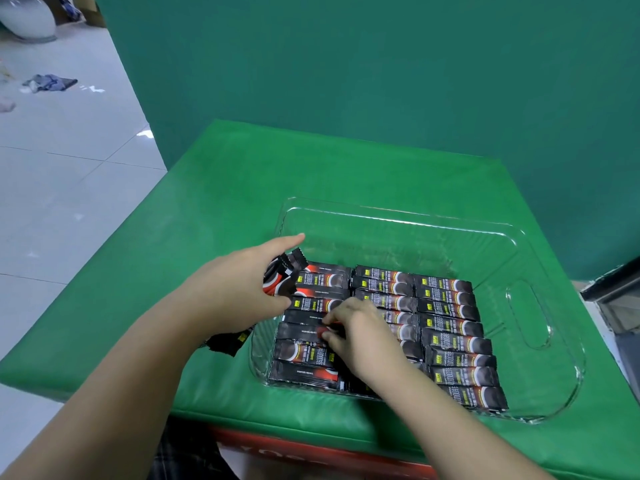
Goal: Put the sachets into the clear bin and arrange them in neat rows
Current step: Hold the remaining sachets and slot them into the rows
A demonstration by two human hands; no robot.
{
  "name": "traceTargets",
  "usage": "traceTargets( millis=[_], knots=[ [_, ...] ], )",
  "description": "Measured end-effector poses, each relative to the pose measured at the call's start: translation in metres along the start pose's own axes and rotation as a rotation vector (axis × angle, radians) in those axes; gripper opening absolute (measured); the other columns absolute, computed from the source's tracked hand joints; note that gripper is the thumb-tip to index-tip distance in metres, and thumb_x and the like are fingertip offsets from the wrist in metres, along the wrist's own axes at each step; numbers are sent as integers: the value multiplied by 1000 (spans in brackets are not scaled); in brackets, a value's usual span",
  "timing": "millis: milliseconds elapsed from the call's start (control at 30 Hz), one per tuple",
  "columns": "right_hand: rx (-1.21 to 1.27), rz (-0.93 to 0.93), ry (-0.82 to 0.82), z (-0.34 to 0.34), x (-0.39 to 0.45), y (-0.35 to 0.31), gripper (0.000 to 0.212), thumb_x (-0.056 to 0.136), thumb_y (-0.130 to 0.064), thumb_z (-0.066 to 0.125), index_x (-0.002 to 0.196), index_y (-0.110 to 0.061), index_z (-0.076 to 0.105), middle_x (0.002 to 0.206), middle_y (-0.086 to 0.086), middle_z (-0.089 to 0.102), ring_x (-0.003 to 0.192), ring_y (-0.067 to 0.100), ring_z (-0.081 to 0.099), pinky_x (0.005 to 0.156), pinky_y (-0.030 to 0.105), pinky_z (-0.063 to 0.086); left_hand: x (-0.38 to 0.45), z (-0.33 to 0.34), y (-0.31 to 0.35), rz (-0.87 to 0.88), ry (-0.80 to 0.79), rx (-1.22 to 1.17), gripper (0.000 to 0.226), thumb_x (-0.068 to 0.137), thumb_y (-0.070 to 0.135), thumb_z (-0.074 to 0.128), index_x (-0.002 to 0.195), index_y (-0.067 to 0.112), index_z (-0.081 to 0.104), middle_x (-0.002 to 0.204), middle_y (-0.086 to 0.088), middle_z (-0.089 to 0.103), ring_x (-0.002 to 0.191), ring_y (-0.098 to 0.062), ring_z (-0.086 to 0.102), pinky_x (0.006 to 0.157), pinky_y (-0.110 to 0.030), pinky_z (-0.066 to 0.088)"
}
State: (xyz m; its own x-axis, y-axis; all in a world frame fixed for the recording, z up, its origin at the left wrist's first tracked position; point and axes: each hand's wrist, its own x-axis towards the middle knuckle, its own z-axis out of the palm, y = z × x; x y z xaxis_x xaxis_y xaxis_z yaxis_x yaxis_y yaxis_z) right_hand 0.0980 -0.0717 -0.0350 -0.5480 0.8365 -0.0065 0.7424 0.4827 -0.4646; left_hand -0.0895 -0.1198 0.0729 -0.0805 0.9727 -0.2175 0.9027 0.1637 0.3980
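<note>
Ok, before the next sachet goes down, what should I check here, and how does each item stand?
1. Left hand holds a spare bundle of sachets: ok.
2. Right hand pinches a sachet in the left column: ok.
3. Right column lies neat: ok.
4. Free space at the far end of the clear bin: ok.
5. Middle column under the right hand: cannot tell.

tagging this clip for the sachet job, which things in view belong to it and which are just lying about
Belong to the job:
- black and red foil sachets laid in rows
- clear plastic bin
- fistful of spare sachets in the left hand
- right hand setting one sachet down

Just lying about:
- crumpled grey-blue cloth on the floor
- white rounded object, top left
</note>
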Motion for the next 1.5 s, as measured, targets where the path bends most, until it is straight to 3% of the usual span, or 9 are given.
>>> traceTargets(
  millis=[233, 500, 633, 800, 933, 1067, 1267, 1400, 1500],
  knots=[
    [-84, -97, -60, -2, 3, -7, 28, 91, -28, 58, 117, -21, 64, 116, -1, 62, 106, 17, 47, 92, 28, 38, -1, 0, -1, -1, 7, -3, 83, 83, 35, 65, 140, 62, 10, 111, 0, 64, 68, -17, 59, 74, -41, 53],
    [560, -107, 225, -59, 19, -53, 23, 94, -21, 55, 116, -24, 62, 94, -17, 60, 75, -1, 49, 74, 17, 42, 1, 1, 0, 20, 43, -17, 84, 80, 34, 66, 141, 59, 13, 123, 10, 60, 100, -16, 59, 86, -35, 50],
    [616, -100, 150, -60, 25, -64, 21, 91, -20, 60, 76, -34, 57, 73, -9, 61, 66, 10, 52, 67, 28, 44, -1, 0, 2, 20, 48, -28, 84, 79, 33, 66, 140, 59, 16, 110, 16, 61, 88, -11, 59, 82, -32, 50],
    [718, 138, 328, -68, 26, -31, 17, 93, -16, 56, 80, -28, 57, 73, -12, 55, 61, 0, 45, 57, 16, 34, -3, -3, 5, 3, 1, -25, 82, 84, 32, 64, 142, 58, 13, 79, 15, 56, 57, -9, 50, 60, -28, 46],
    [704, 276, 204, -62, 8, 7, 14, 94, -12, 54, 99, -25, 58, 71, -3, 50, 47, -1, 38, 48, 13, 33, -2, -2, 5, 1, -5, -25, 80, 84, 31, 63, 141, 59, 13, 66, 1, 53, 51, -13, 41, 53, -29, 38],
    [610, 347, -43, -35, -8, 10, 19, 93, -8, 55, 89, -25, 63, 68, -9, 59, 36, -1, 34, 38, 13, 28, -1, -1, 4, -2, -17, -35, 81, 84, 32, 63, 140, 61, 13, 77, -3, 62, 53, -14, 45, 54, -30, 41],
    [364, 298, -117, -10, -17, -1, 5, 89, -22, 61, 90, -26, 58, 81, -12, 58, 62, 4, 51, 49, 14, 36, -1, -1, 4, 1, -15, -41, 80, 84, 31, 63, 140, 61, 13, 80, -6, 63, 53, -14, 44, 54, -30, 40],
    [-11, 84, -80, -5, -19, -4, 33, 83, -39, 66, 112, -23, 61, 109, -5, 54, 108, 14, 43, 89, 26, 37, -1, -1, 4, 2, -11, -50, 80, 84, 31, 63, 140, 60, 14, 78, -9, 62, 53, -15, 43, 56, -30, 40],
    [-115, -47, -147, -4, -15, -10, 41, 83, -40, 66, 120, -24, 58, 116, -2, 53, 111, 18, 40, 92, 31, 36, -1, -1, 4, 0, -1, -45, 80, 83, 31, 63, 140, 60, 15, 73, -8, 58, 54, -15, 42, 57, -33, 41]
  ],
)
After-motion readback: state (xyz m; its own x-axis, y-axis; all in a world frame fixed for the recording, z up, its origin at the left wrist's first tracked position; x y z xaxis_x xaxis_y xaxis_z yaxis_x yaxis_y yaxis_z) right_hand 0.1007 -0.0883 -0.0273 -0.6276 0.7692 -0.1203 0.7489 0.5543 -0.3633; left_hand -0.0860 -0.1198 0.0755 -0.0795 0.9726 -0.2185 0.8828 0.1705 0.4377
